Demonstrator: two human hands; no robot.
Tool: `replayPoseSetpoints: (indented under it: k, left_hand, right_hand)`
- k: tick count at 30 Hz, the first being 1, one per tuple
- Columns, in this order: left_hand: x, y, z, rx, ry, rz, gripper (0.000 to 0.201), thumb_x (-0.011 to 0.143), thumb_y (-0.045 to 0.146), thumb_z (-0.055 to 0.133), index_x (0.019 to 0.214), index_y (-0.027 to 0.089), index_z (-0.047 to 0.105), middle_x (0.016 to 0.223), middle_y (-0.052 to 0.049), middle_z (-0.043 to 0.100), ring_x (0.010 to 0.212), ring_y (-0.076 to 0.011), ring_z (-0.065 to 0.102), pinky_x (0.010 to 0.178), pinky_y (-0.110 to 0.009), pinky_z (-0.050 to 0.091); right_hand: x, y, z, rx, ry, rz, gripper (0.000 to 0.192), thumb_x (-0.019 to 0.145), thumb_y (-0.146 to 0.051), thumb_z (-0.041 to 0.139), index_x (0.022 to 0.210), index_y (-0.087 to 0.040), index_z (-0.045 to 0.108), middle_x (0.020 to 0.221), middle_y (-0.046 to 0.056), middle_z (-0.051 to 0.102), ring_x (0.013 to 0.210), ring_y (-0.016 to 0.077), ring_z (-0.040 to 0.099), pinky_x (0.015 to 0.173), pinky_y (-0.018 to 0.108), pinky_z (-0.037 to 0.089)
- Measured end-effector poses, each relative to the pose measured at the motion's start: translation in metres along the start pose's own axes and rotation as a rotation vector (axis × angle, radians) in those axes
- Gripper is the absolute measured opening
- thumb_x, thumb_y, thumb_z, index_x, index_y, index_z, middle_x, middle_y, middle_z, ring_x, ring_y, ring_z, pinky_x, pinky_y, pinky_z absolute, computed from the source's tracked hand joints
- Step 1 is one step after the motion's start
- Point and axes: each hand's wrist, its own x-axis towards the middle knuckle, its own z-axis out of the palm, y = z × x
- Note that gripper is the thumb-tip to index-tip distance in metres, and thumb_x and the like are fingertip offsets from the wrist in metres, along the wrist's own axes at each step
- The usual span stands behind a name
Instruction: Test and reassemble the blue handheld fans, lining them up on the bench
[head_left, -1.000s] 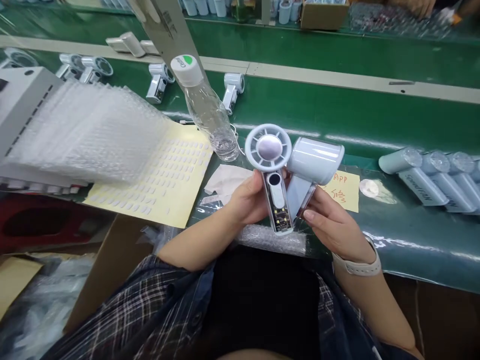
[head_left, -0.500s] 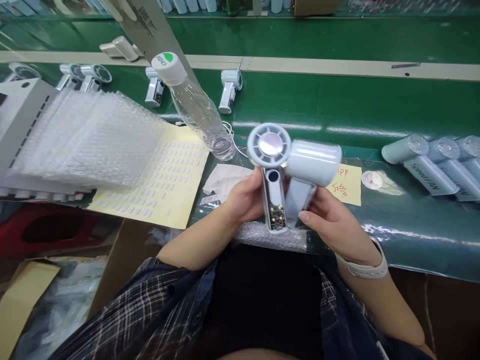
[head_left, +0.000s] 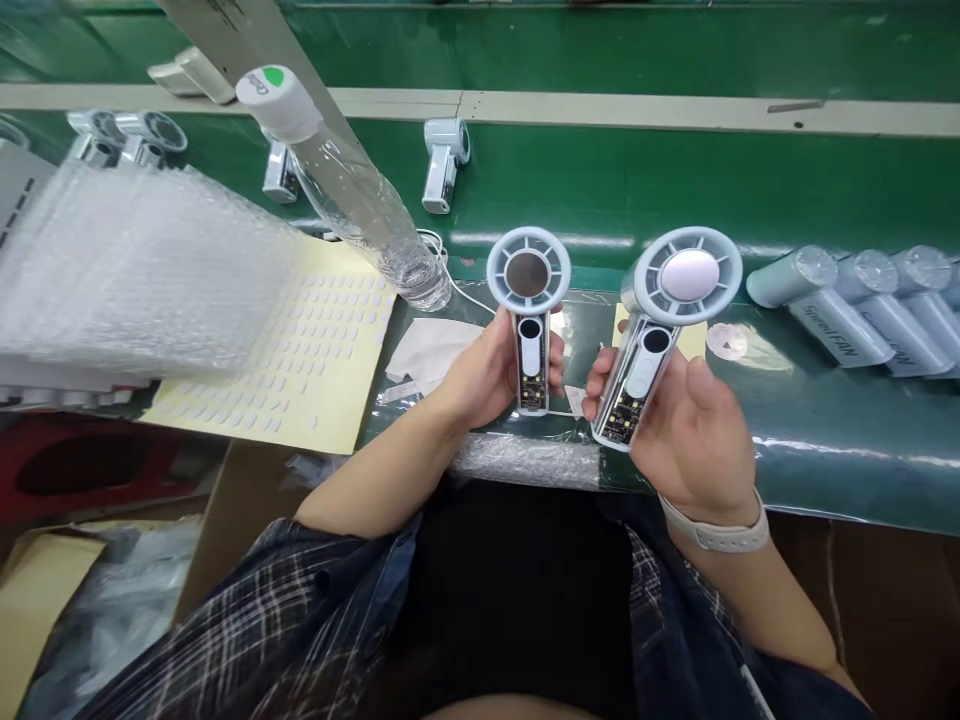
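My left hand (head_left: 480,375) grips the handle of a small pale-blue handheld fan (head_left: 528,300), held upright with its round head facing me. A second fan of the same kind (head_left: 667,315) sits in my right hand (head_left: 694,425), tilted to the right, its round face also turned toward me. Both handles show a clear window with a circuit board inside. The two fans are held side by side, apart, above the near edge of the green bench (head_left: 825,420).
A clear plastic bottle (head_left: 352,190) leans at centre left. A yellow sticker sheet (head_left: 300,360) and a stack of bubble bags (head_left: 127,270) lie left. Several wrapped fans (head_left: 847,310) lie right; more fans (head_left: 442,160) rest on the green belt behind.
My right hand has turned its fan so the round face points at me, and moved it rightward away from the left fan. The view shifted slightly.
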Motion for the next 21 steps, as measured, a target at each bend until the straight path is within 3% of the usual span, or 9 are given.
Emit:
replayPoseSetpoints:
  k: [4,10,21]
  left_hand:
    - [-0.0042,0.0014,-0.0035,-0.035,-0.101,-0.028,0.063,0.075,0.058,0.087,0.115,0.021,0.057,0.093,0.0,0.065,0.076,-0.0171,0.068,0.063,-0.031,0.062]
    - [-0.0064,-0.0009,-0.0085,-0.027,-0.197,0.013,0.059,0.077,0.043,0.087,0.119,0.022,0.053,0.103,-0.003,0.061,0.082,-0.0167,0.067,0.066,-0.03,0.061]
    - [-0.009,0.0006,-0.0054,0.0,-0.204,0.018,0.058,0.081,0.042,0.084,0.124,0.022,0.051,0.105,-0.003,0.06,0.082,-0.0159,0.064,0.068,-0.03,0.058]
  right_hand:
    - [-0.0079,-0.002,0.0033,0.132,0.055,0.055,0.028,0.096,-0.052,0.066,0.108,-0.027,0.068,0.103,0.004,0.07,0.088,0.0201,0.069,0.075,0.033,0.065]
    - [-0.0088,-0.002,0.0062,0.19,0.029,0.052,0.025,0.093,-0.045,0.073,0.11,-0.027,0.072,0.102,0.003,0.073,0.088,0.0196,0.07,0.076,0.032,0.066]
    - [-0.0091,0.0009,0.0054,0.173,-0.028,0.061,0.027,0.091,-0.041,0.077,0.112,-0.025,0.074,0.108,0.005,0.072,0.092,0.0195,0.071,0.077,0.031,0.065]
